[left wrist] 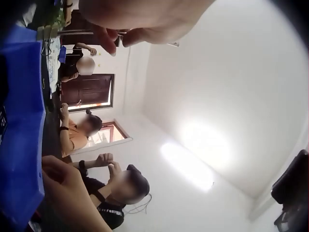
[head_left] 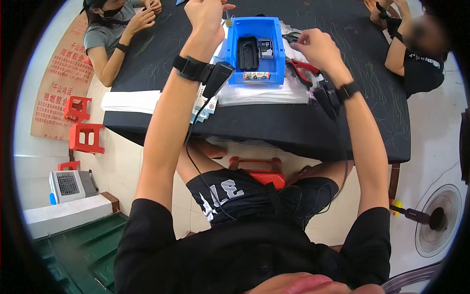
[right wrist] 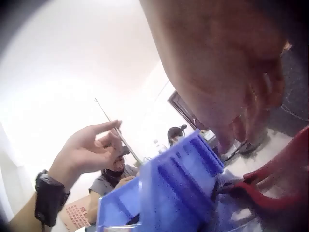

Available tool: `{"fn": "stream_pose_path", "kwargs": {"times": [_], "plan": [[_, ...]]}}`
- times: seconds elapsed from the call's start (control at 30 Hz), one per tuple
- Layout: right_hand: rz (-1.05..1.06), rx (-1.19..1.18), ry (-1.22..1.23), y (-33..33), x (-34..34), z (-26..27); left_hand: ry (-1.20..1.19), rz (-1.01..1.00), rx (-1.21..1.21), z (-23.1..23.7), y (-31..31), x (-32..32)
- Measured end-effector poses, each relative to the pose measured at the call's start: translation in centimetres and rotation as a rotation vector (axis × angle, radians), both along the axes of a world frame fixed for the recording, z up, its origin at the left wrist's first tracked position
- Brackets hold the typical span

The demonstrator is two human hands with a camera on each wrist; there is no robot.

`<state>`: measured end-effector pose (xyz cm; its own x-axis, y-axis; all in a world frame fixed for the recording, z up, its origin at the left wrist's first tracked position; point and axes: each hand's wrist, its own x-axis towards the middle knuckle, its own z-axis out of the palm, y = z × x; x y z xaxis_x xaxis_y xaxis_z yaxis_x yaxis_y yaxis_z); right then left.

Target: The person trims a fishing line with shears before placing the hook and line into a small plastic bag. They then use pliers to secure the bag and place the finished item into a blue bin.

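A blue plastic bin (head_left: 280,59) stands on the black-covered table, with a black tray (head_left: 247,54) and a small dark box (head_left: 266,49) inside. Above its far left corner, my left hand (head_left: 204,19) pinches a thin, straight rod (right wrist: 112,118) between thumb and fingers. An olive clip (left wrist: 47,34) sits at the bin's corner, close to the rod's lower end. My right hand (head_left: 318,49) hovers by the bin's right side, fingers loosely bent downward, with no object showing in them. Red-handled pliers (head_left: 304,68) lie just below that hand.
Clear plastic bags (head_left: 264,96) lie under the bin. White sheets (head_left: 129,102) and printed cards (head_left: 208,105) are to the left. Loose thin strands (head_left: 377,93) are strewn over the table. People sit at both far sides. Cables hang from both wrist cameras.
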<state>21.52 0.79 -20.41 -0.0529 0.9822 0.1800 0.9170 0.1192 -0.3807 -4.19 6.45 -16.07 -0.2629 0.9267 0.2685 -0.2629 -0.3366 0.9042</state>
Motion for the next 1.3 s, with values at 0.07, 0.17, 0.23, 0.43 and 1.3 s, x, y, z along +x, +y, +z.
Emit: {"fn": "stream_pose_path", "kwargs": {"times": [0.07, 0.17, 0.23, 0.43, 1.3], "plan": [[0.088, 0.014, -0.034, -3.5, 0.3, 1.5, 0.022, 0.005, 0.017, 0.0, -0.3, 0.2], [0.314, 0.052, 0.0, -9.3, -0.4, 1.8, 0.066, 0.012, 0.089, 0.0, -0.4, 0.6], [0.444, 0.222, -0.16, -12.2, -0.8, 1.0, 0.093, 0.011, 0.14, -0.5, -0.3, 0.3], [0.487, 0.487, -0.387, -13.6, -0.9, -1.6, 0.089, 0.05, 0.2, -0.7, -0.2, 0.6], [0.381, 0.677, -0.049, -7.5, -1.7, 5.7, 0.19, 0.021, 0.317, -0.7, -0.6, 0.6]]}}
